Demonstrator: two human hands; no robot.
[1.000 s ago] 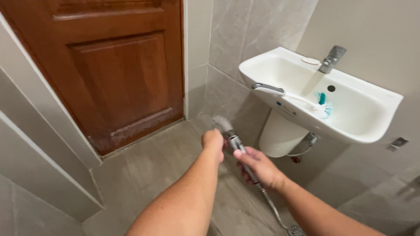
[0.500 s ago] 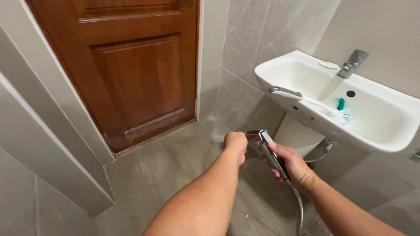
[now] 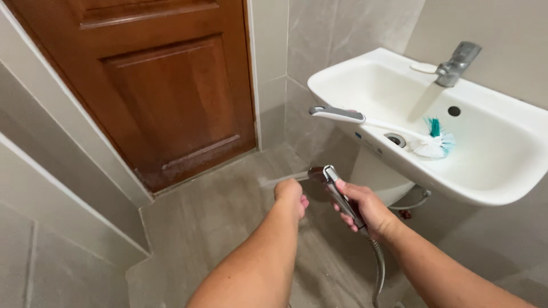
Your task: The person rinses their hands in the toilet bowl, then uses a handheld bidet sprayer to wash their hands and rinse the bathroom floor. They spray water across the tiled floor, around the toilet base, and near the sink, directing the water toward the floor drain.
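My right hand [image 3: 365, 208] grips a chrome hand-held spray nozzle [image 3: 328, 178] with a metal hose [image 3: 378, 268] running down from it. A thin jet of water leaves the nozzle head toward the left, over the grey floor tiles [image 3: 217, 211]. My left hand [image 3: 291, 194] hangs as a loose fist just left of the nozzle, beside the jet, holding nothing that I can see.
A white wall-mounted sink [image 3: 491, 171] with a chrome tap [image 3: 456, 63] is at the right. A white brush with teal bristles [image 3: 399, 128] lies across its basin. A brown wooden door [image 3: 154, 85] stands shut at the left, by grey tiled walls.
The spray nozzle has turned from pointing at the far corner to pointing left, and the jet now runs low toward the door. My left hand has dropped slightly away from the nozzle.
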